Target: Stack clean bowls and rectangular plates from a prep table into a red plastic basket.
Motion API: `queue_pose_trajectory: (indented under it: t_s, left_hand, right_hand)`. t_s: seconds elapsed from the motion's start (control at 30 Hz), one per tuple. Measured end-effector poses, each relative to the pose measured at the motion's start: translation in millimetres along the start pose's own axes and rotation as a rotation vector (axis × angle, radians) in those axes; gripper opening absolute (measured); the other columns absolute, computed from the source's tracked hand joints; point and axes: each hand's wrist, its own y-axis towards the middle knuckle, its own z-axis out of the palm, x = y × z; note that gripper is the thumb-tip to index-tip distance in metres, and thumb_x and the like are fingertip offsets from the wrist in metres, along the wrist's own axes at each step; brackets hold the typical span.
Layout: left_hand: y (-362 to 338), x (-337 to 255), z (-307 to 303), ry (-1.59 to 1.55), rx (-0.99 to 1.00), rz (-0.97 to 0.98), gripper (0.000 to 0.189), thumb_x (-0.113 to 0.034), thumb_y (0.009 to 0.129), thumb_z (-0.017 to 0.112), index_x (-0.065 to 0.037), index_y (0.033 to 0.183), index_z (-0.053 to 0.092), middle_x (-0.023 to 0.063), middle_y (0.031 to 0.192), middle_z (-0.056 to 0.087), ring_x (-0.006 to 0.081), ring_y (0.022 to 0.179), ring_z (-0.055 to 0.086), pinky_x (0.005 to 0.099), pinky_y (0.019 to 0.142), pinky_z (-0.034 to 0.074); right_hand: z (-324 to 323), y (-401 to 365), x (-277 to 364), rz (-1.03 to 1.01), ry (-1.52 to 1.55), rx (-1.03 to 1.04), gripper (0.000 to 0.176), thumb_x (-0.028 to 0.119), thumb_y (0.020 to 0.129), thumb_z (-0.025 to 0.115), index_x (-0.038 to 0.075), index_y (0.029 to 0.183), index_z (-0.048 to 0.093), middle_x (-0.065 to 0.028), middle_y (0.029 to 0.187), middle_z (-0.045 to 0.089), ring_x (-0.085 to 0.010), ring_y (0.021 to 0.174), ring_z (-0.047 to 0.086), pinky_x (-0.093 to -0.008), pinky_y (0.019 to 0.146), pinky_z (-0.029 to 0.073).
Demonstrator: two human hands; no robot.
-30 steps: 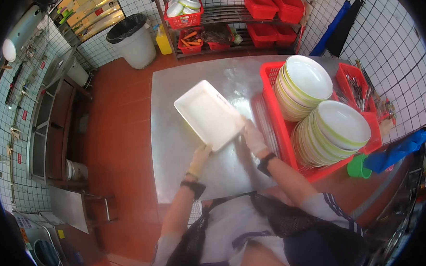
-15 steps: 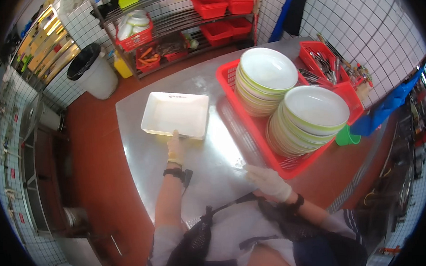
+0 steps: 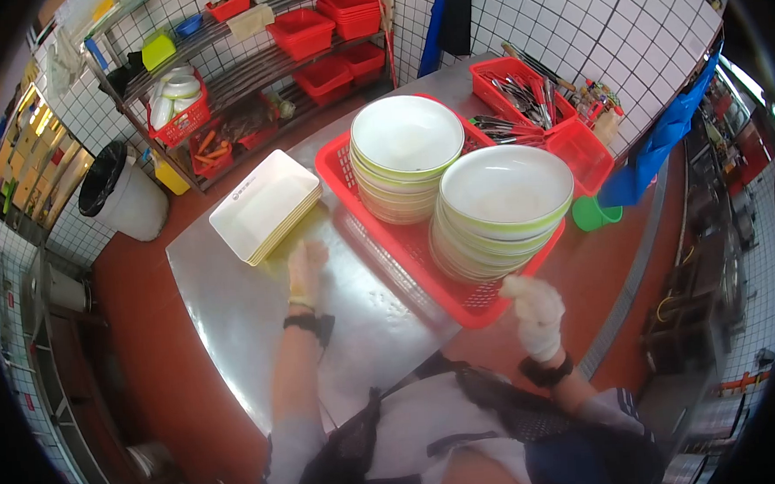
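A stack of white rectangular trays (image 3: pixel 267 200) lies at an angle on the steel table. My left hand (image 3: pixel 306 268), in a pale glove, is just on the near side of the stack, fingers stretched out and slightly blurred; contact with the trays cannot be told. My right hand (image 3: pixel 539 316), also gloved, is at the near right edge of a red plastic basket (image 3: pixel 397 263), its fingers curled in by the rim. What they hold, if anything, is hidden. In the basket stand two stacks of white, green-rimmed dishes, a left stack (image 3: pixel 406 136) and a right stack (image 3: pixel 506 188).
Behind the basket, a red container of cutlery (image 3: pixel 524 95) stands by the tiled wall. A green bucket (image 3: pixel 598 213) is beyond the table's right side. At the back stand a metal rack (image 3: pixel 211 54) with red baskets and a lined bin (image 3: pixel 135 198).
The tray stack has turned on the table, and my left hand has come off its near edge. My right hand has moved right along the basket and its fingers have curled. The view has shifted.
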Motion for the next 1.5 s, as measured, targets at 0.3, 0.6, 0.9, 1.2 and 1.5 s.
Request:
queue_pose_trajectory:
  t_s: [0.3, 0.6, 0.9, 1.2, 1.5]
  left_hand:
    - [-172, -29, 18, -0.232, -0.007, -0.301, 0.030, -0.037, 0.103, 0.055, -0.009, 0.110, 0.064, 0.0042, 0.098, 0.066, 0.0149, 0.092, 0.062, 0.0321, 0.081, 0.052]
    - [-276, -6, -24, -0.046, -0.216, -0.324, 0.039, -0.041, 0.102, 0.055, -0.004, 0.110, 0.065, 0.0058, 0.099, 0.067, 0.0166, 0.090, 0.064, 0.0334, 0.083, 0.052]
    - [-289, -31, -12, -0.056, -0.330, -0.271, 0.039, -0.036, 0.102, 0.056, 0.001, 0.112, 0.064, 0.0103, 0.101, 0.068, 0.0214, 0.095, 0.066, 0.0355, 0.086, 0.053]
    - [-277, -83, 17, 0.076, -0.352, -0.205, 0.039, -0.032, 0.101, 0.060, 0.003, 0.119, 0.065, 0.0106, 0.105, 0.070, 0.0204, 0.095, 0.067, 0.0339, 0.086, 0.053]
    - [-276, -163, 77, 0.638, -0.319, 0.473, 0.030, -0.016, 0.100, 0.057, -0.002, 0.126, 0.061, 0.0134, 0.120, 0.066, 0.0260, 0.097, 0.066, 0.0372, 0.088, 0.052]
  right_hand:
    - [-51, 112, -42, -0.304, -0.347, -0.342, 0.023, 0.004, 0.086, 0.059, -0.001, 0.106, 0.069, -0.0152, 0.111, 0.068, -0.0375, 0.109, 0.061, -0.0454, 0.097, 0.047]
    - [-29, 126, -100, -0.292, -0.333, -0.403, 0.004, 0.003, 0.078, 0.060, 0.000, 0.080, 0.059, -0.0169, 0.079, 0.056, -0.0383, 0.078, 0.054, -0.0481, 0.069, 0.044]
    - [-22, 132, -111, -0.364, -0.232, -0.518, 0.003, 0.004, 0.075, 0.058, 0.002, 0.078, 0.058, -0.0164, 0.075, 0.051, -0.0377, 0.073, 0.050, -0.0495, 0.065, 0.040]
    - [-35, 133, -69, -0.400, -0.283, -0.588, 0.017, 0.008, 0.088, 0.047, -0.005, 0.081, 0.056, -0.0149, 0.072, 0.053, -0.0294, 0.064, 0.050, -0.0415, 0.062, 0.039]
    - [-52, 91, 39, -0.107, 0.330, -0.431, 0.019, 0.015, 0.087, 0.049, -0.001, 0.080, 0.057, -0.0116, 0.072, 0.053, -0.0260, 0.064, 0.053, -0.0377, 0.059, 0.043]
